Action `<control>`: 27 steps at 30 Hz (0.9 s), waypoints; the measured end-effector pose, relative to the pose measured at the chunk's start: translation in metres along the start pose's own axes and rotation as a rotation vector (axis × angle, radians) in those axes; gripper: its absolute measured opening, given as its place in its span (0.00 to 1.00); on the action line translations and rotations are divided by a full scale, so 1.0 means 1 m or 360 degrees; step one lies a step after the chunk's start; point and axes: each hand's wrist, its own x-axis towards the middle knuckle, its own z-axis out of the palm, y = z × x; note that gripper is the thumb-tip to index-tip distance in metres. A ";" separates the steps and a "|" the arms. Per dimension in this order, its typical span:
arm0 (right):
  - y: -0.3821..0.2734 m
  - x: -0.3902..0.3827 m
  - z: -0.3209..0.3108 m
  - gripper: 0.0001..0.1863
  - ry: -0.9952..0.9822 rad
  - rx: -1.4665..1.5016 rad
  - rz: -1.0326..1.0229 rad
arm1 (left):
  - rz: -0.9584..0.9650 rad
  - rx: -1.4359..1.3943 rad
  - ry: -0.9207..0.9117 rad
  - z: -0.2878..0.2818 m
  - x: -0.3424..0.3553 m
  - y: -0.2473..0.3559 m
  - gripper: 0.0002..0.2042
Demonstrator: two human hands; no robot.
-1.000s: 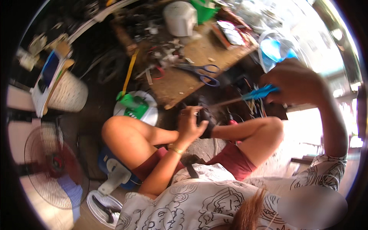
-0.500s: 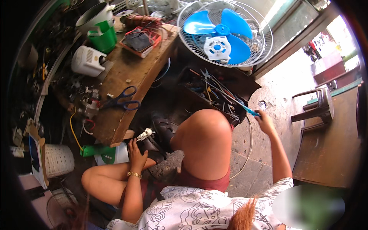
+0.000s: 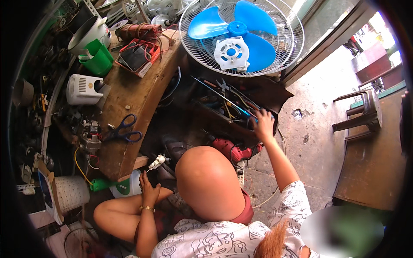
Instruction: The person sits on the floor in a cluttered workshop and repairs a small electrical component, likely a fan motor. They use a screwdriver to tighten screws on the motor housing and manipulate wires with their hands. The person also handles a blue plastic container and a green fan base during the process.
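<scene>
My right hand (image 3: 263,125) is over the right side of a dark toolbox (image 3: 282,95). It holds the end of a long screwdriver (image 3: 241,109) with a blue handle; the thin shaft points to the far left across the box, and the fingers look loosely spread around the handle. Down at the left, beside my bent leg, my left hand (image 3: 149,191) has its fingertips closed at a thin rod on a small white part (image 3: 157,162). Its exact kind is unclear. Pliers (image 3: 223,85) and other tools fill the box.
A wooden bench (image 3: 142,103) at left carries scissors (image 3: 124,129), a white motor housing (image 3: 85,89), a green cup (image 3: 97,58) and a red-cased meter (image 3: 137,58). A fan with blue blades (image 3: 258,56) stands beyond the toolbox. A red drill (image 3: 232,150) lies beside my knee.
My right hand has moved left and slightly up with the screwdriver, bringing it over the toolbox. My raised knee has shifted left and lower, uncovering the drill. The left hand still holds the white part.
</scene>
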 end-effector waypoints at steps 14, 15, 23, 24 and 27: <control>0.085 0.044 0.037 0.22 -0.0573 -0.0731 0.0261 | 0.0140 -0.0440 0.0333 0.008 0.031 0.004 0.38; 0.072 0.042 0.033 0.25 -0.0535 -0.0694 0.0186 | 0.0121 -0.0476 0.0365 0.008 0.030 0.003 0.36; 0.158 0.058 -0.055 0.26 -0.0621 -0.0034 0.0007 | 0.0191 -0.0667 0.0498 0.031 0.038 0.016 0.12; 0.162 0.057 -0.070 0.27 -0.0623 0.0067 0.0065 | 0.0156 -0.0687 0.0493 0.034 0.039 0.020 0.12; 0.076 0.061 -0.113 0.24 -0.0743 0.0220 -0.0448 | 0.0047 -0.0654 0.0498 0.030 0.026 0.002 0.13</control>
